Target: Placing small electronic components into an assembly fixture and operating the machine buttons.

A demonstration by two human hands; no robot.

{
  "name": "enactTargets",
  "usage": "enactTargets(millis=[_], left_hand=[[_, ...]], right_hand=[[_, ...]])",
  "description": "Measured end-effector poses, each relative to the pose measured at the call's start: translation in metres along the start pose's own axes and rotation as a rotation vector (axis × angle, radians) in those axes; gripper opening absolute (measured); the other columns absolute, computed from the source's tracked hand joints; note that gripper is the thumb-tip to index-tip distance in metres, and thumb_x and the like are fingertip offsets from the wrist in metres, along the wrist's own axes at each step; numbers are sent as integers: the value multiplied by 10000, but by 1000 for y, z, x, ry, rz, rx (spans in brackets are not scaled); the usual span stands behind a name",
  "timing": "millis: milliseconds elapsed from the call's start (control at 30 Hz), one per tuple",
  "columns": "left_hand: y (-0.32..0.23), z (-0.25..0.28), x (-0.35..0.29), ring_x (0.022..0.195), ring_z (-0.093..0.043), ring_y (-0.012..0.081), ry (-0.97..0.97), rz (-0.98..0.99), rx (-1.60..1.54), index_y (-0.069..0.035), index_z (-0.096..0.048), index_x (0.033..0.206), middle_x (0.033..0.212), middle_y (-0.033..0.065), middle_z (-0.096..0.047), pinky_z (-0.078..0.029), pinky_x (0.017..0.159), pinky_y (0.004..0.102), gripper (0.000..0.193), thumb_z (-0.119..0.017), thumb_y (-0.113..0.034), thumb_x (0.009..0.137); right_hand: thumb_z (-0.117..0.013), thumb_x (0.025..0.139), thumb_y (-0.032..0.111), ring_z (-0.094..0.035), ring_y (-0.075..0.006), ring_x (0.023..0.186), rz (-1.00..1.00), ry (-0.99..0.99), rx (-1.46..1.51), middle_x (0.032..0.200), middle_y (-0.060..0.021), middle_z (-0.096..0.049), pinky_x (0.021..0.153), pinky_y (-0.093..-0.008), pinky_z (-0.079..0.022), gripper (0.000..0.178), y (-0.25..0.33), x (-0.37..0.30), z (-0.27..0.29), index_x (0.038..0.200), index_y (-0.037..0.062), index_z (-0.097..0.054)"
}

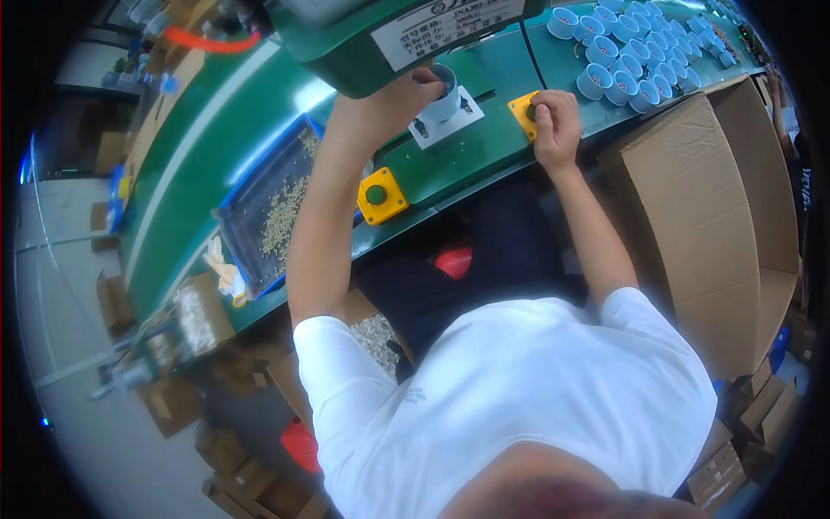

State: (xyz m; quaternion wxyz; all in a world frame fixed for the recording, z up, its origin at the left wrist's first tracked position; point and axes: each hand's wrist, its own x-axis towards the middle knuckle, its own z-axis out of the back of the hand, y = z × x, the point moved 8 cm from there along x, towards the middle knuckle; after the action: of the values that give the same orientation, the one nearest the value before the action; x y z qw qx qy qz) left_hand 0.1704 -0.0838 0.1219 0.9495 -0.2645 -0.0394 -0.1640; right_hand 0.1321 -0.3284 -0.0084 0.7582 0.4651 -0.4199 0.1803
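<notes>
A light blue-grey cup (443, 102) stands upright on a white plate (452, 131) under the green press head (346, 43). My left hand (402, 97) reaches in at the cup's left side, its fingers closed on the rim; part of the hand is hidden by the press. To the right, my right hand (556, 128) is curled over a yellow push-button box (522, 112), thumb on its dark button. A second yellow push-button box (381, 196) with a green button sits beside my left forearm, untouched.
A blue-edged tray (246, 212) of small pale parts lies left of my left arm, with a white glove (223, 270) by its corner. Many similar blue cups (624, 65) crowd the bench at far right. A large open cardboard box (692, 182) stands right of me.
</notes>
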Motion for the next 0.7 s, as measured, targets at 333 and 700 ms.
enactTargets(millis=[333,700], left_hand=[[0,2,-3,689,-694,188,-31,-58,111,-59,-828,1061,846,125,-762,-559,680,289,313,-780,-322,899],[3,-5,0,756,-714,200,-14,-82,33,-74,-828,1076,924,130,-778,-561,686,287,298,-781,-326,924]], right_hand=[[-572,987,82,-616,-266,926,-9,15,-16,990,-119,-691,848,-356,-497,119,-3,2,1,967,6,-662],[-571,991,78,-618,-257,934,-14,22,-18,986,-120,-692,844,-350,-500,123,-2,0,1,963,0,-662]])
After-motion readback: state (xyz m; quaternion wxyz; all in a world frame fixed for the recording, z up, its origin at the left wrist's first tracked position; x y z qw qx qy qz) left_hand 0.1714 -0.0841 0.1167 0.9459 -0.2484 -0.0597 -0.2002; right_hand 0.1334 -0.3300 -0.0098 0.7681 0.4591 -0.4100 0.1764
